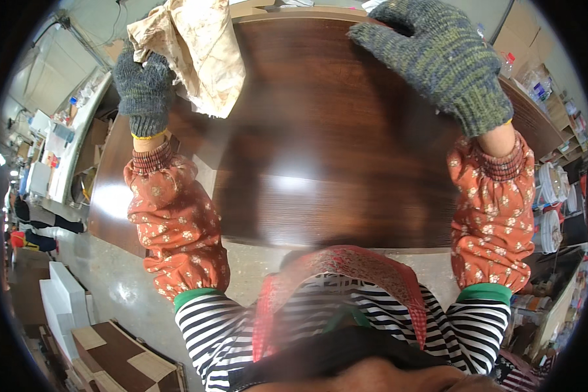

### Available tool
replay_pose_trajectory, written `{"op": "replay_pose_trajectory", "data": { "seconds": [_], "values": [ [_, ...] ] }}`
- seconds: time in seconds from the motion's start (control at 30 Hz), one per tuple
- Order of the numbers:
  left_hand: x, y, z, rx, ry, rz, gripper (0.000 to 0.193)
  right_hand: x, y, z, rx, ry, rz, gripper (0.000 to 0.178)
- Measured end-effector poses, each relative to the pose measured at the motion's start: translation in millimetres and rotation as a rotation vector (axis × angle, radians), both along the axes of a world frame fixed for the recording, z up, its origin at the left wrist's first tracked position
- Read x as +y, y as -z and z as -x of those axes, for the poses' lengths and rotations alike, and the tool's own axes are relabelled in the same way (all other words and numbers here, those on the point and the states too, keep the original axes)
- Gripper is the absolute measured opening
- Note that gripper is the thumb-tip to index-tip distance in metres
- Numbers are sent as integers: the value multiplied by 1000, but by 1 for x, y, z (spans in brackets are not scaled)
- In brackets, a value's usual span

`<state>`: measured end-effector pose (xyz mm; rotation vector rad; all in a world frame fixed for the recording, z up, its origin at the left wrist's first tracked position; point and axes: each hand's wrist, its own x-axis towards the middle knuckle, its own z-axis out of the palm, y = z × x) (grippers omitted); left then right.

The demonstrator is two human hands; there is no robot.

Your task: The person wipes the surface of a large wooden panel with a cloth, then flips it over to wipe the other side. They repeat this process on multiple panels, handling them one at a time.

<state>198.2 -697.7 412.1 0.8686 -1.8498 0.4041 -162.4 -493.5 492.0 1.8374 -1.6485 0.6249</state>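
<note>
In front of me is a broad dark-brown wooden furniture piece [307, 111] with a glossy grain and light glaring off it. My left hand [144, 85], in a grey knitted glove, is closed on a stained cream rag [212, 65]. The rag hangs over the far left part of the wood. My right hand [441, 65], in a grey-green knitted glove, is at the far right part of the same piece. Its thumb stretches out to the left, apart from the other fingers, and it holds nothing that I can see. Orange flowered sleeve covers are on both forearms.
A long cluttered workbench [78, 147] runs along the left, with a person [39, 228] beyond it. Cardboard boxes [130, 356] and white foam slabs [62, 307] lie at lower left. White buckets [550, 230] and laden shelves stand at the right.
</note>
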Motion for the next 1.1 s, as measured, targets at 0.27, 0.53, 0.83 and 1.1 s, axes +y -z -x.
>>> {"op": "replay_pose_trajectory", "data": {
  "seconds": [0.27, 0.53, 0.83, 1.1],
  "values": [
    [26, -23, 45, 193, 200, -19, 37, -7, -32, -17, -71, -206, -163, 50],
    [-1, -11, 20, 80, 144, 175, 39, -23, -10, -6, 300, -255, 105, 41],
    [-20, 2, 5, 214, 156, -10, 44, 10, -19, 18, 272, -75, 95, 35],
    [-25, -8, 19, 571, 625, -229, 49, -21, -14, 14, 358, -369, 51, 24]
  ]
}}
